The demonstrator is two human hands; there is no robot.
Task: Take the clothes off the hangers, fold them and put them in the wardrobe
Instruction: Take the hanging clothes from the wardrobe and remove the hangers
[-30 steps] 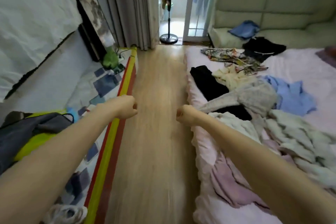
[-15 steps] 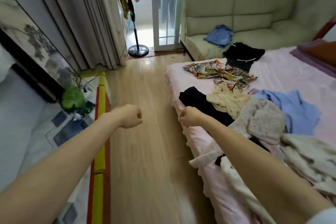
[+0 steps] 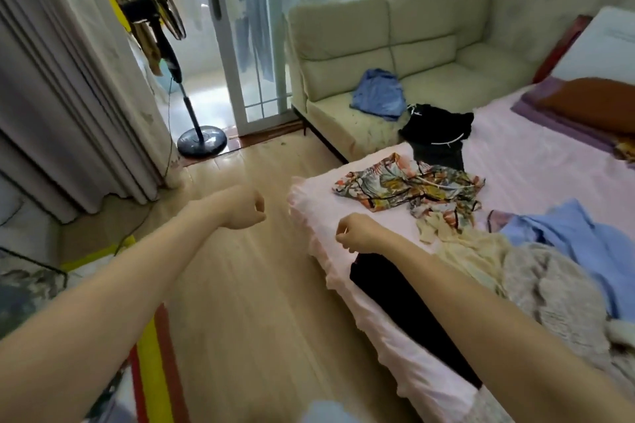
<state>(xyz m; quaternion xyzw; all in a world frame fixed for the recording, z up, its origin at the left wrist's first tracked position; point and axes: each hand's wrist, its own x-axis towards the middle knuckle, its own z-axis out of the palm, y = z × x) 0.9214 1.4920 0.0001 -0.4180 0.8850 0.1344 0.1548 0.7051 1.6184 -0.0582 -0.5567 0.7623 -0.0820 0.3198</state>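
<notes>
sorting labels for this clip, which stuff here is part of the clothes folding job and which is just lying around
Part of the job:
- floral garment on the bed
- black garment at the bed edge
- cream garment
- grey knit
- light blue garment
- black clothing at the bed's far end
- blue clothing on the sofa

Just lying about:
- standing fan
- orange pillow
- curtain

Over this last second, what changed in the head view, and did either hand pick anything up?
Only the view moved: it swung right and lifted, bringing the sofa, fan and glass door into fuller sight. Neither hand took hold of anything. The left hand over the floor and the right hand at the bed edge stay curled and empty. The clothes lie as before: floral garment, black garment, blue garment.
</notes>
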